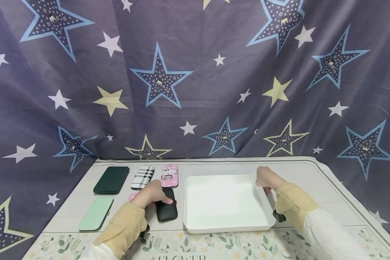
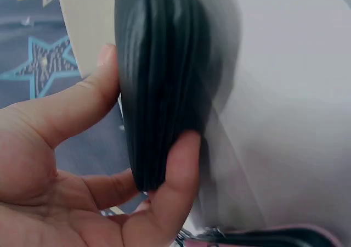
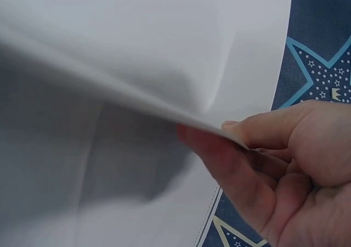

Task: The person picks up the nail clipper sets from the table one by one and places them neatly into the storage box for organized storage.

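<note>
Black case [image 1: 166, 211] flat on table, left of white tray [image 1: 225, 224], tray empty.

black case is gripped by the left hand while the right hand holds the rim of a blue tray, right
Not quite: the tray is white, not blue, as the head view shows. The left hand does grip the black case, and the right hand holds the tray's rim.

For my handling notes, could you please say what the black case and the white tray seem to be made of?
Black rectangular case, held by the left hand: likely matte faux leather, with ribbed edges. White rectangular tray, gripped by the right hand: probably smooth, thin-walled plastic.
</note>
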Motion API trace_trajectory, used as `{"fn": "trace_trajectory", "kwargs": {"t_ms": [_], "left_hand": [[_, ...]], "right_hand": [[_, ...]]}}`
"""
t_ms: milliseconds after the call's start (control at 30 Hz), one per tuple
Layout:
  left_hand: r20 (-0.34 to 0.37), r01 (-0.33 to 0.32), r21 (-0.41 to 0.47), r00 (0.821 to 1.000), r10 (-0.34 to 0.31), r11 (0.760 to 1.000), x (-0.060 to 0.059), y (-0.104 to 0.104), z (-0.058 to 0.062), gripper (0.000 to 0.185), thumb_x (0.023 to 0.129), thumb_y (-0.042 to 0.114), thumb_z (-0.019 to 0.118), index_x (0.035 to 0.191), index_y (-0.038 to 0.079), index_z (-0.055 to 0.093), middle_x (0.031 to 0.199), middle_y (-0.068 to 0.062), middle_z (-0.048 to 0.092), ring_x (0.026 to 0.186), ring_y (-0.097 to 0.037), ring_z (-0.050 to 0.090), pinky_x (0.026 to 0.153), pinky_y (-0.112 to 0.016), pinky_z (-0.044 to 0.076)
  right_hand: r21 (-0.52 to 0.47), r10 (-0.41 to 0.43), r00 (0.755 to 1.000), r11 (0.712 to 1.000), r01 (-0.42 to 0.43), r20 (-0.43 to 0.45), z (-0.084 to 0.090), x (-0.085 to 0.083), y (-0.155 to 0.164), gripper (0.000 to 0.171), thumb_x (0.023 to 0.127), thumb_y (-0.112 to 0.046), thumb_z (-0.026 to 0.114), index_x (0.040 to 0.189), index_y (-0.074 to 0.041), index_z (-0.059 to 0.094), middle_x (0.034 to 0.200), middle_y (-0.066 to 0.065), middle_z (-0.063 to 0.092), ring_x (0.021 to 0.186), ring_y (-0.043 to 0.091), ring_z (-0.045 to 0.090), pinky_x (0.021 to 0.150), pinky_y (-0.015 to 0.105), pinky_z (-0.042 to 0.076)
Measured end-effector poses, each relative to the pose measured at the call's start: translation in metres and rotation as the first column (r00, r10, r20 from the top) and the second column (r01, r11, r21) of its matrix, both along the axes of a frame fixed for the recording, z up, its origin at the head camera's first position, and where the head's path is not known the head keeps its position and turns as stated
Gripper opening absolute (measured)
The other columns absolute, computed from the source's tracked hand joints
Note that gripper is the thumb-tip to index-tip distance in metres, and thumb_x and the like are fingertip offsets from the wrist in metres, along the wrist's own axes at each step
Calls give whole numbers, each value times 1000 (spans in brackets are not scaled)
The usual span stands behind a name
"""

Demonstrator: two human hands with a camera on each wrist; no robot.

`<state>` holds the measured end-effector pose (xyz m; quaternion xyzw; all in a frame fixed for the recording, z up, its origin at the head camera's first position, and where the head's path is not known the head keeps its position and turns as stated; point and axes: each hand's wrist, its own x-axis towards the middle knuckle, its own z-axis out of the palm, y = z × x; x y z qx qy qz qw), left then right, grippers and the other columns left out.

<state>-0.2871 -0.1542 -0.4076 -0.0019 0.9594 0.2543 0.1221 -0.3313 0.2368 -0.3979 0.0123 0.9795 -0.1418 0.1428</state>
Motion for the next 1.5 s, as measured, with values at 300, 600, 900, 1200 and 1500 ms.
{"fn": "trace_trajectory", "kwargs": {"t_ms": [300,600,900,1200,1500], "left_hand": [[118,-90,276,991,59,957,-2,-11,-3,51,72,9,81,109,-12,53,90,-17,59,58,-20,60,52,-33,51],[154,-170,521,983,103,836,-6,-10,-5,30,73,7,80,74,3,50,56,1,46,52,-12,50,52,-26,50],[153,-194,564,980,129,803,-7,-7,4,37,76,7,78,101,-10,56,67,-3,58,50,-10,51,52,-27,53],[163,-166,592,983,85,789,-12,-8,25,20,78,8,76,79,-1,57,65,-4,64,51,-10,55,51,-25,52],[126,-113,574,991,49,811,-22,5,57,24,80,7,74,71,3,52,63,-3,60,50,-9,57,52,-24,53]], "right_hand": [[-20,-15,1000,1000,15,0,-1,1,-1,21,79,8,54,96,20,57,55,13,62,45,17,64,47,23,53],[-4,-2,1000,1000,2,-28,-2,4,-1,22,81,10,51,98,21,56,55,13,61,44,17,63,45,22,52],[13,10,999,1000,-9,-34,-1,3,-1,23,81,10,50,99,21,56,56,12,61,43,15,62,44,21,50],[12,-6,999,1000,6,-32,-1,1,-3,26,80,9,51,102,22,55,55,12,60,43,15,62,44,21,51],[-71,-38,999,997,38,-4,1,4,-1,27,79,6,54,101,22,56,57,14,63,47,19,64,48,26,54]]}}
